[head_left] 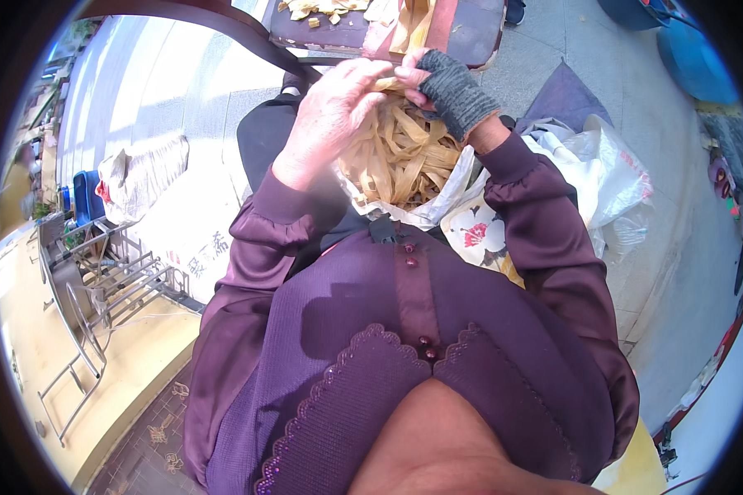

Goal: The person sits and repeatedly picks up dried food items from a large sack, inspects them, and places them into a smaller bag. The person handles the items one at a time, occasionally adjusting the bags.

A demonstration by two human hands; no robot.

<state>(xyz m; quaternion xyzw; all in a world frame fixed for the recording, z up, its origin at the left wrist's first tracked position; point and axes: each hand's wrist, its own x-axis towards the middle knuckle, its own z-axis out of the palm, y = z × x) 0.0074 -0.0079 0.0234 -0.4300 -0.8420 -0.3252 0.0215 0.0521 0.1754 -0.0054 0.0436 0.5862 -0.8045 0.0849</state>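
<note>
My left hand (pixel 338 115) and my right hand (pixel 444 87) meet above a white bag or lined container (pixel 428 216) on my lap. Between their fingertips a flat, pale tan strip (pixel 385 84) is pinched, with both hands closed on it. It looks like dried husk or leaf, though its exact kind is unclear. A grey knitted fingerless glove (pixel 462 95) covers my right palm and wrist; the left hand is bare. Below, a tangled heap of similar tan strips (pixel 409 157) fills the bag. Part of that heap is hidden under my hands.
Beyond my hands stands a dark-seated chair (pixel 318 35) with pale scraps (pixel 326 7) and a folded yellowish strip (pixel 413 29). White plastic bags (pixel 607 173) lie to the right beside a purple cloth (pixel 565 95). A blue tub (pixel 698 62) is far right, a metal rack (pixel 99 289) left.
</note>
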